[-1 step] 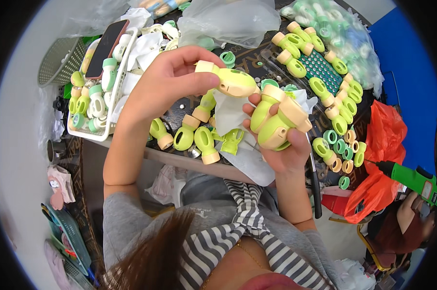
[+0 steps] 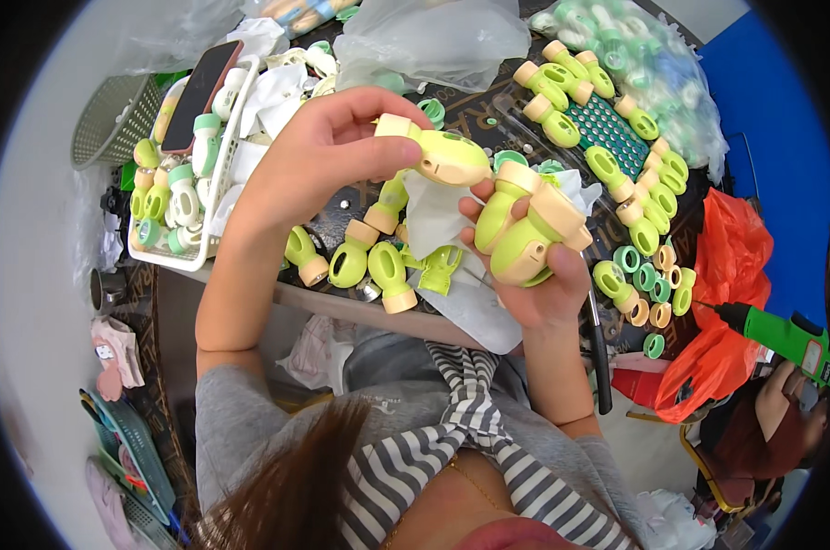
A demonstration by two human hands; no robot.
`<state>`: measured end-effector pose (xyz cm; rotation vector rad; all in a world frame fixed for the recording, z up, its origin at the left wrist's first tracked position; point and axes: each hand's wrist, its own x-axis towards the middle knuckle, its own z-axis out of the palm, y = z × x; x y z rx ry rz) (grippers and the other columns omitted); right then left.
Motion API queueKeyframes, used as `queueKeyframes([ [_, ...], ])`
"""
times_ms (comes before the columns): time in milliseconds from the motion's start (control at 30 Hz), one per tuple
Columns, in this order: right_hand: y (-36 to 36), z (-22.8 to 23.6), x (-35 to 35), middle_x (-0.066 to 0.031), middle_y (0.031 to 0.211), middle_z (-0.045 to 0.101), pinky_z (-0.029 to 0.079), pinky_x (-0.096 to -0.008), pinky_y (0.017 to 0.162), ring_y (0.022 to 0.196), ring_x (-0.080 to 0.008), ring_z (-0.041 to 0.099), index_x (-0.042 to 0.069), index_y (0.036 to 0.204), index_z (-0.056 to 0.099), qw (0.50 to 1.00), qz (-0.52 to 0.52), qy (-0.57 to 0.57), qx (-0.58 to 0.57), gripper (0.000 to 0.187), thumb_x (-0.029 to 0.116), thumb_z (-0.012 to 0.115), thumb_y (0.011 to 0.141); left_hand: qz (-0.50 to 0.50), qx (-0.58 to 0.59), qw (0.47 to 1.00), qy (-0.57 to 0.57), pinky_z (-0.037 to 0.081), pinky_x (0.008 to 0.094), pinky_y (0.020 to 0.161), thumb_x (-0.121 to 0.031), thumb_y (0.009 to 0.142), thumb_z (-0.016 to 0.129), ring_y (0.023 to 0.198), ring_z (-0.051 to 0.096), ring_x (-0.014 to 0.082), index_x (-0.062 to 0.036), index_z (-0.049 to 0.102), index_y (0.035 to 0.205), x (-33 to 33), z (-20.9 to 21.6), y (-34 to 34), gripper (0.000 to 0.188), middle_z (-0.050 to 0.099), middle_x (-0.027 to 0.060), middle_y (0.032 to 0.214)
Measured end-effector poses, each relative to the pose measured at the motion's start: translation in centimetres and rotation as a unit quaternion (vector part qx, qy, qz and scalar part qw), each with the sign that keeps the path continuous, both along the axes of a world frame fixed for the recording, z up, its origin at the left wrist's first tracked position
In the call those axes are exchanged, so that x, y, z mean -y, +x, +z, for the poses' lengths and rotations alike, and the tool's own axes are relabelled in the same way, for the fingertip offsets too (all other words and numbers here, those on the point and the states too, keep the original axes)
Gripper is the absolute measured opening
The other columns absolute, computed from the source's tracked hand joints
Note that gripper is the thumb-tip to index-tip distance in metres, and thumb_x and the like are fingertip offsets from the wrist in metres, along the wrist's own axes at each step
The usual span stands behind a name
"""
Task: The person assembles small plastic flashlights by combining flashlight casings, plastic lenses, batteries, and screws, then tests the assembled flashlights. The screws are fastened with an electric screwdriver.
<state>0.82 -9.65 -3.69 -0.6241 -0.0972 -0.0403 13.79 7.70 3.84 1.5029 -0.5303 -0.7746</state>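
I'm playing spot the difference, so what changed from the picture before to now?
Hardly anything! The yellow-green piece in the left hand has edged a tiny bit right and down in the picture. Nothing was picked up or let go. The right hand holds its pieces as before, and the phone and green power tool stayed put.

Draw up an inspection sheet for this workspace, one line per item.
Surface: dark patterned tabletop, mostly covered.
Job's things: yellow-green casings, some held, others lying on the tabletop.
Clutter: phone lying over the filled white basket; clear plastic bag on the far side.
Left grip: holds one casing.
Right grip: cradles two casings.
Cables: nothing clearly seen.
Surroundings: red bag and green drill-like tool at right; blue panel beyond.
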Motion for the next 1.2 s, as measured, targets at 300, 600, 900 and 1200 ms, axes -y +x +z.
queueKeyframes([
  [300, -0.5, -0.1, 0.2, -0.0154, 0.119, 0.042, 0.035, -0.0466, 0.092, 0.111, -0.0324, 0.041, 0.002, 0.107, 0.047, 0.999, -0.005, 0.036, -0.031, 0.051, 0.026, 0.062, 0.064, -0.003, 0.214, 0.975, -0.064, 0.041, 0.0249, 0.078, 0.004, 0.060, 0.066, 0.087, 0.050, 0.0122, 0.0022, 0.046, 0.107, 2.9, -0.6, -1.8, 0.051, 0.052, 0.0055, 0.093],
  [600, -0.4, 0.4, -0.2, -0.0103, 0.116, 0.045, 0.034, -0.0398, 0.092, 0.113, -0.0261, 0.040, 0.005, 0.114, 0.043, 0.994, -0.068, -0.002, -0.090, 0.058, 0.028, 0.061, 0.064, -0.024, 0.352, 0.933, -0.067, 0.041, 0.0273, 0.077, 0.002, 0.058, 0.069, 0.087, 0.051, 0.0160, 0.0011, 0.048, 0.101, 3.3, -0.7, -2.8, 0.048, 0.053, 0.0091, 0.095],
  [900, -0.4, 0.8, -0.2, -0.0150, 0.116, 0.045, 0.036, -0.0405, 0.090, 0.110, -0.0285, 0.042, 0.000, 0.114, 0.043, 0.998, -0.014, 0.025, -0.051, 0.058, 0.023, 0.059, 0.063, 0.042, 0.298, 0.948, -0.102, 0.041, 0.0208, 0.056, -0.013, 0.056, 0.074, 0.062, 0.050, 0.0086, -0.0034, 0.056, 0.090, 3.5, -2.1, -2.4, 0.040, 0.057, 0.0034, 0.079],
  [1200, -0.3, 0.2, -0.1, -0.0184, 0.119, 0.041, 0.033, -0.0413, 0.093, 0.111, -0.0300, 0.041, -0.002, 0.108, 0.048, 0.996, 0.009, 0.086, -0.011, 0.051, 0.019, 0.058, 0.064, 0.059, 0.238, 0.964, -0.105, 0.040, 0.0207, 0.058, -0.013, 0.057, 0.074, 0.065, 0.049, 0.0082, -0.0026, 0.055, 0.091, 3.4, -2.3, -2.6, 0.040, 0.056, 0.0022, 0.078],
])
